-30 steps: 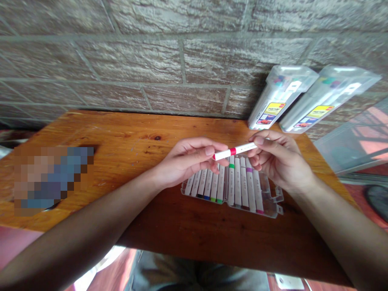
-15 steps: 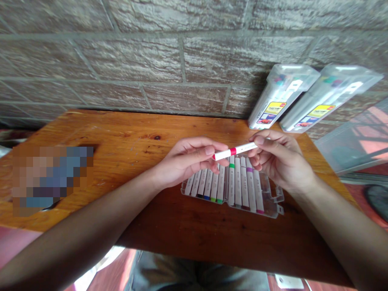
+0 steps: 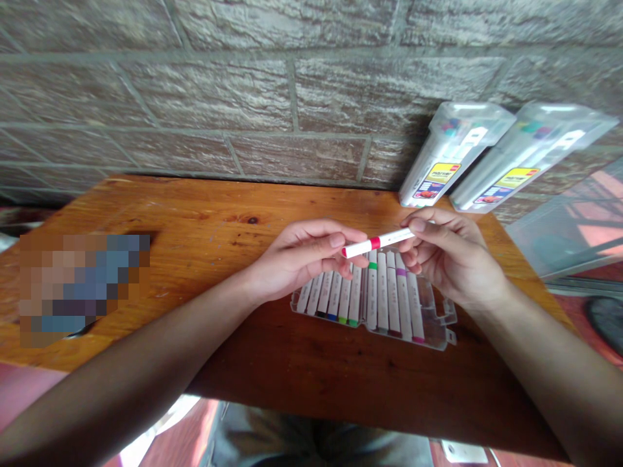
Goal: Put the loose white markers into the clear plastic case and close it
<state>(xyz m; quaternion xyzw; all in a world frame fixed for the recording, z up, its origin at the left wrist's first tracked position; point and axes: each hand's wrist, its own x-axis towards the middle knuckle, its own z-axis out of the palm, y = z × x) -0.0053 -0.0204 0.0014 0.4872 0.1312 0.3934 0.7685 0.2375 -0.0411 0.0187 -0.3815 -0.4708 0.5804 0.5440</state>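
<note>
Glossy, knotted wood forms the table (image 3: 219, 211) before a rough block wall (image 3: 224, 91). Over an opened clear-plastic marker case (image 3: 433, 334), the slim red-banded white marker (image 3: 374, 244) is pinched by the right hand (image 3: 448, 250); the left hand (image 3: 306, 253), half curled, is at its red end, but whether it grips, I cannot tell.

Marker cases (image 3: 434, 332) on wooden table (image 3: 209, 217)

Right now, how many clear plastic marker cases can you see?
3: an open case on the table, plus a left standing case and a right standing case by the wall.
</note>
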